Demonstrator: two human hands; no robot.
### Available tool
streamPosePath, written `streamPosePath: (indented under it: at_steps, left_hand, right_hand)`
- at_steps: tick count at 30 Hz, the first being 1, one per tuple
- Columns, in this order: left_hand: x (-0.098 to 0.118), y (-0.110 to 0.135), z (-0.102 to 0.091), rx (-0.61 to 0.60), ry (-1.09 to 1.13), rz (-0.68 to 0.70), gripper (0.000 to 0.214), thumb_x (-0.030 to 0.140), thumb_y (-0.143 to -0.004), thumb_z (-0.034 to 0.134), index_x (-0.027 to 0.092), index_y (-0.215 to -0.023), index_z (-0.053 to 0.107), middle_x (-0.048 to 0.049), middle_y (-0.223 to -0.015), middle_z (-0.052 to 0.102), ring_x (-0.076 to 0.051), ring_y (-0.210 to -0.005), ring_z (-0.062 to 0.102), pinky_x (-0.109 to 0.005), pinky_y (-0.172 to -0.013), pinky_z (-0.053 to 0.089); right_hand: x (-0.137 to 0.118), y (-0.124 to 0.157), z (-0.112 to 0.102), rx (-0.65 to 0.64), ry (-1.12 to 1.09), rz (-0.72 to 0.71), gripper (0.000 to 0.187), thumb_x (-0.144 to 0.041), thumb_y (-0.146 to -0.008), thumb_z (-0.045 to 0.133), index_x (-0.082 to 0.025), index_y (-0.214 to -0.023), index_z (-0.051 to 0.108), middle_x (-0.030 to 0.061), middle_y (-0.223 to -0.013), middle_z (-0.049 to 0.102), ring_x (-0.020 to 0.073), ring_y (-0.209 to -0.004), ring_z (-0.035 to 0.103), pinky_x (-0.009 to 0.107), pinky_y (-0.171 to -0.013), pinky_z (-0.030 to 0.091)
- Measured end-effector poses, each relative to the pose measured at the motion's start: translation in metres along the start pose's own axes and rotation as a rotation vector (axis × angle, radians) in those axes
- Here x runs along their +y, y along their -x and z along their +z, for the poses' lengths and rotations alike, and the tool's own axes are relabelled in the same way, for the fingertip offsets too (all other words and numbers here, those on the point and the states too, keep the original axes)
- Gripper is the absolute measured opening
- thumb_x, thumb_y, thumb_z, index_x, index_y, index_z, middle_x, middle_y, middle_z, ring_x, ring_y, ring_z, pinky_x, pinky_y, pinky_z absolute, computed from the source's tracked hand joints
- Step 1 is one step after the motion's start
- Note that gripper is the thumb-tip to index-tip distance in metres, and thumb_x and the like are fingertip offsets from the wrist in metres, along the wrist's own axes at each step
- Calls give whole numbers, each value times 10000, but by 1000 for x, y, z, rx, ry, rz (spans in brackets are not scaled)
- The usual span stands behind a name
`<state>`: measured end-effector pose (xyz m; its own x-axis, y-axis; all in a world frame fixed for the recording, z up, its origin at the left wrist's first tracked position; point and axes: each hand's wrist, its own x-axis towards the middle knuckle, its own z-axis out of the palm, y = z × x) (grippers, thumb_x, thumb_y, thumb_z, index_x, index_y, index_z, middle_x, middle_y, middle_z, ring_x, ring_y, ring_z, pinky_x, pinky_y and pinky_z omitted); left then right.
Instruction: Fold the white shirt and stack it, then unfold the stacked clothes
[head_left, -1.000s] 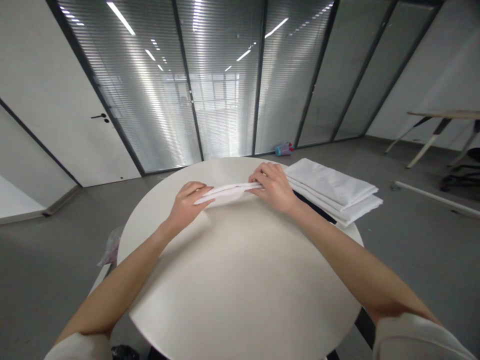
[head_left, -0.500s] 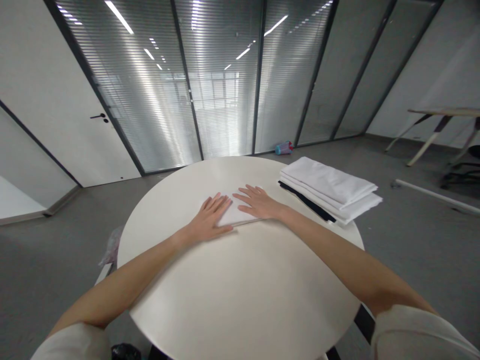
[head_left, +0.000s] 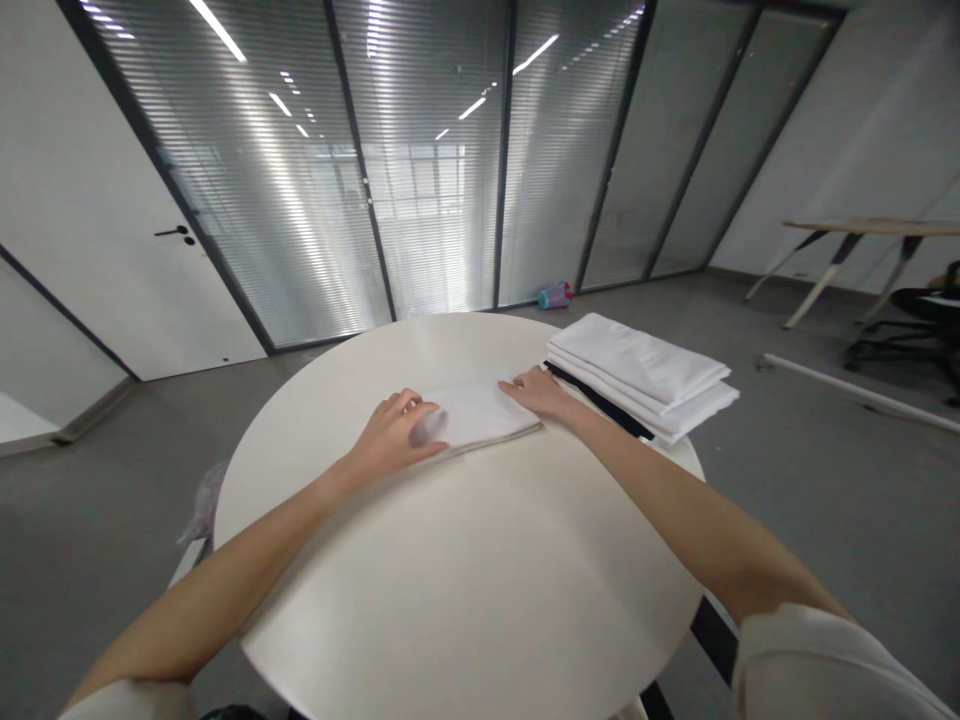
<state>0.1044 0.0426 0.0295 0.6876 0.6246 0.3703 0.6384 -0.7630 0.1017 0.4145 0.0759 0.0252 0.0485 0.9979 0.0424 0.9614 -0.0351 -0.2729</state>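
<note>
Head view — left hand (head_left: 394,430) grasps plain white cloth (head_left: 484,412), right hand (head_left: 540,391) touching.

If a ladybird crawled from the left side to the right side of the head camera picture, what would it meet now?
Black door handle → the person's left hand → white folded cloth → right hand → stack of folded white cloths → black chair.
</note>
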Motion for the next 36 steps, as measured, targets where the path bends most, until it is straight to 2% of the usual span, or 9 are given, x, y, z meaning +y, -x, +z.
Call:
streamPosePath:
  at_steps: [4, 7, 12, 14, 17, 22, 27, 32, 36]
  left_hand:
    - [5, 2, -4, -159, -119, 351, 416, 346, -918, 641, 256, -1317, 565, -72, -1179, 600, -241, -1049, 579, -373, -931, 468]
    - [6, 4, -6, -157, -227, 435, 348, 163, -932, 563, 214, -1276, 562, -68, -1158, 622, -221, -1007, 603, -344, -891, 478]
    - [7, -3, -5, 58, -400, 461, 394, 46, -907, 480, 185, -1269, 547, -59, -1008, 657, -211, -853, 631, -343, -771, 482]
    - [16, -19, -6, 190, -440, 470, 386, 37, -919, 457, 190, -1260, 552, -54, -960, 657, -203, -797, 621, -343, -726, 463]
    - [40, -63, -7, 303, -474, 523, 338, 55, -957, 426, 221, -1206, 582, -45, -929, 657, -193, -777, 613, -337, -696, 429]
    - [88, -181, -7, 480, -350, 463, 291, 54, -977, 398, 196, -1091, 625, -81, -1021, 654, -220, -927, 623, -358, -793, 429]
    - [117, -262, 19, 456, -239, 436, 271, 40, -956, 413, 155, -1072, 630, -116, -1050, 637, -241, -960, 622, -369, -830, 448]
    - [114, -260, 71, 216, -207, 643, 241, 73, -931, 468, 163, -1054, 654, -111, -1063, 661, -226, -940, 645, -368, -869, 463]
    - [120, -259, 73, 318, -38, 556, 221, 220, -932, 507, 156, -1064, 671, -132, -1184, 659, -256, -1100, 624, -413, -990, 426]
  right_hand:
    - [-2, -1, 5, -25, -260, 101, 379, -538, -882, 619, -166, -941, 662, 158, -1094, 685, 318, -1110, 610, 417, -963, 457]
    - [-8, 3, 4, -28, -616, 76, 322, -417, -844, 677, -187, -1044, 572, 104, -1057, 690, 242, -977, 661, 351, -860, 521]
    - [-16, 25, -39, 92, -1111, -31, 770, -267, -693, 761, -245, -1344, 349, -4, -871, 665, 210, -800, 673, 341, -712, 569]
    - [-7, 44, -71, 190, -1054, -120, 874, -271, -672, 772, -288, -1412, 307, -22, -866, 665, 212, -800, 670, 356, -719, 576]
    - [26, 79, -123, 350, -852, -177, 640, -297, -635, 804, -254, -1224, 560, 27, -947, 679, 237, -867, 663, 364, -749, 575]
    - [104, 111, -175, 674, -750, 104, 491, -392, -629, 826, -233, -1051, 632, 39, -784, 640, 246, -715, 636, 369, -582, 555]
    - [166, 107, -161, 729, -652, 352, 508, -477, -659, 782, -220, -1057, 599, 72, -860, 664, 282, -824, 662, 420, -694, 570]
    - [191, 111, -125, 434, -135, 568, 529, -549, -736, 701, -193, -1121, 632, 186, -1160, 635, 425, -1184, 556, 576, -941, 470]
    - [182, 105, -142, 496, 57, 378, 471, -478, -816, 610, -175, -1171, 669, 203, -1328, 574, 419, -1274, 504, 576, -1037, 402]
